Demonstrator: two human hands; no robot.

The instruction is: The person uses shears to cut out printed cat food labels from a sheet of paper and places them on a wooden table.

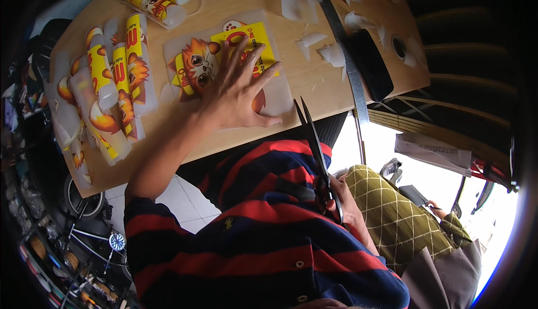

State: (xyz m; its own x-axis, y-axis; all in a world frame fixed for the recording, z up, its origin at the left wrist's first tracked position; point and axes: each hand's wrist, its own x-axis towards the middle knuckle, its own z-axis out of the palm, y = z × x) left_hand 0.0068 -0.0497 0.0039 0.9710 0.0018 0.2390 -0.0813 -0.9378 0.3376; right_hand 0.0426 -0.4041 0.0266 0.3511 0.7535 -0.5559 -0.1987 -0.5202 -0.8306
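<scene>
My left hand [238, 85] lies with fingers spread over a printed sticker sheet [196, 65]. The sheet shows an orange-and-white cartoon cat and a yellow panel, with a pale translucent margin around them. Some of the print is hidden beneath my fingers. Over my lap, off the table's near edge, my right hand [339, 197] is closed around the handles of black scissors [316, 141]. The blades stand slightly apart and point up toward the table, to the right of my left hand. Nothing is between the blades.
Curled sticker sheets [106, 79] with the same print cover the table's left side; more rolls [154, 3] lie at the back. Pale scraps [300, 6] are scattered right of the sheet, near a metal ruler [342, 45] and a black phone [370, 65]. Someone in patterned olive clothing [398, 214] sits at right.
</scene>
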